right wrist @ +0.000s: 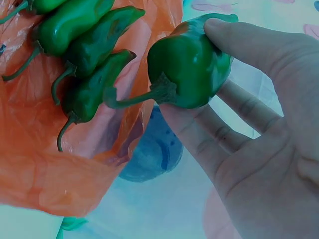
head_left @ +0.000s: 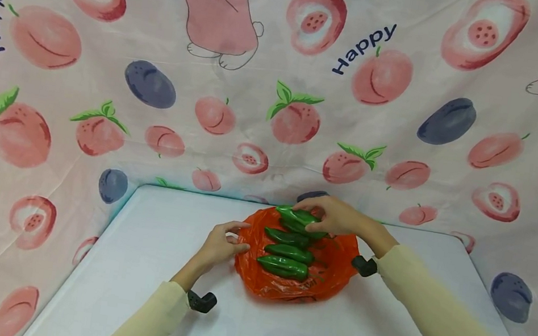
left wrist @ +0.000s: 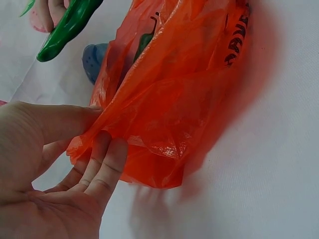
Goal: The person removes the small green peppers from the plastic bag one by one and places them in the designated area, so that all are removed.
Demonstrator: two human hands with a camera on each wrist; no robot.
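Note:
An orange-red plastic bag (head_left: 273, 288) lies on the white table with several green peppers (head_left: 282, 266) in a row on it. My left hand (head_left: 218, 246) is at the bag's left side; in the left wrist view its thumb and fingers pinch the bag's thin edge (left wrist: 94, 124). At the far side of the bag, my right hand (head_left: 339, 217) grips one green pepper (right wrist: 187, 64) between thumb and fingers. That pepper's curved stem points away from the palm in the right wrist view, and other stemmed peppers (right wrist: 94, 92) lie beside it on the bag.
A pale fabric backdrop (head_left: 259, 92) printed with peaches, plums and rabbits rises behind and beside the white table (head_left: 131, 263). Small black devices (head_left: 201, 301) sit at both wrists. Dark lettering (left wrist: 237, 42) shows on the bag.

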